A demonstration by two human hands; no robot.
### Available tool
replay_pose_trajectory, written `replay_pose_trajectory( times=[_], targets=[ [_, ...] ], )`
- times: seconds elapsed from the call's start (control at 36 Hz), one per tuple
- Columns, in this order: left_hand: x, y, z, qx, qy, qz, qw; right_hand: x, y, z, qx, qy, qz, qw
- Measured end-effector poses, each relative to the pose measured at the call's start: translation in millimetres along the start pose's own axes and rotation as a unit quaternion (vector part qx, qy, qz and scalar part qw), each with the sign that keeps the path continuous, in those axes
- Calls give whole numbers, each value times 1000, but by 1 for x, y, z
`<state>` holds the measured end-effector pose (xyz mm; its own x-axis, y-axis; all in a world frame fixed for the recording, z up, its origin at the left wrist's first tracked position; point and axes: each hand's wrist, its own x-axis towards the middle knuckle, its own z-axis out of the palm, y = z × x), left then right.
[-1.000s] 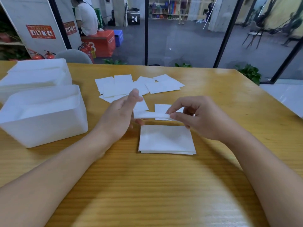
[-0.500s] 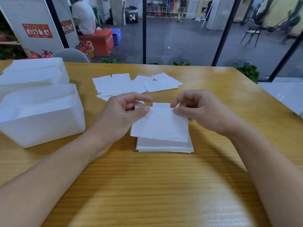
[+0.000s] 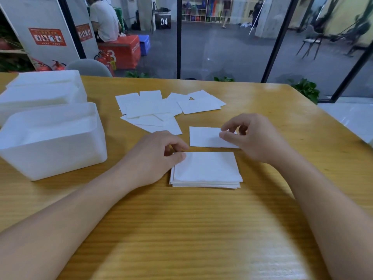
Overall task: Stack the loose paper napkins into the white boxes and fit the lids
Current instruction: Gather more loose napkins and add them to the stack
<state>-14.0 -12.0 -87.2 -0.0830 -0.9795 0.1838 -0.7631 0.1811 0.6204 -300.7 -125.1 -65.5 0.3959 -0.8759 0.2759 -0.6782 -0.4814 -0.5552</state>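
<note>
A squared stack of white napkins (image 3: 207, 170) lies on the wooden table (image 3: 201, 229) in front of me. My left hand (image 3: 155, 156) rests at the stack's far left corner, thumb and fingertips pinching its top napkin. Just behind the stack lies a single napkin (image 3: 203, 137); my right hand (image 3: 252, 136) pinches its right edge between thumb and forefinger. Several loose napkins (image 3: 161, 108) are scattered further back. An open white box (image 3: 52, 140) stands at the left, with a second white box (image 3: 44, 91) behind it.
A grey chair back (image 3: 88, 66) rises behind the table's far edge. Glass panels with black frames (image 3: 178, 37) stand beyond the table. The table's right edge runs diagonally near a potted plant (image 3: 306, 90).
The napkin that both hands held above the stack now lies on top of it. My right hand has moved back to the single napkin behind the stack and pinches its edge.
</note>
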Motion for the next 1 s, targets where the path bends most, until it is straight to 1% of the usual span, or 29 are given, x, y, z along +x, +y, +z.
replay_pose_trajectory(
  times=[0.08,0.17,0.31,0.39,0.44,0.53,0.58,0.64,0.69,0.75,0.89,1.0],
  targets=[
    [0,0,3,-15,-15,-3,1000,5,7,13,-56,-29,16,998],
    [0,-1,2,-26,-9,-3,1000,11,14,19,-84,-42,40,995],
    [2,-1,2,-28,16,-5,999,12,11,22,-64,-12,44,997],
    [3,-1,1,-40,38,-12,998,11,9,22,-33,3,62,998],
    [4,1,1,-56,55,-11,997,9,7,21,20,15,65,998],
    [5,3,0,-100,83,-16,991,5,-1,14,128,38,25,991],
    [4,4,-3,-135,93,-24,986,1,-11,8,172,36,-2,984],
    [5,5,-5,-194,91,-28,976,-2,-19,5,196,11,-21,980],
    [6,8,-6,-270,86,-34,958,-6,-26,3,224,-39,-36,973],
    [7,9,-7,-317,79,-33,944,-10,-31,2,239,-85,-45,966],
    [5,5,-6,-335,72,-31,939,-13,-37,-2,287,-136,-39,948],
    [3,9,-6,-348,47,-32,936,-11,-33,-1,315,-135,17,939]
  ],
)
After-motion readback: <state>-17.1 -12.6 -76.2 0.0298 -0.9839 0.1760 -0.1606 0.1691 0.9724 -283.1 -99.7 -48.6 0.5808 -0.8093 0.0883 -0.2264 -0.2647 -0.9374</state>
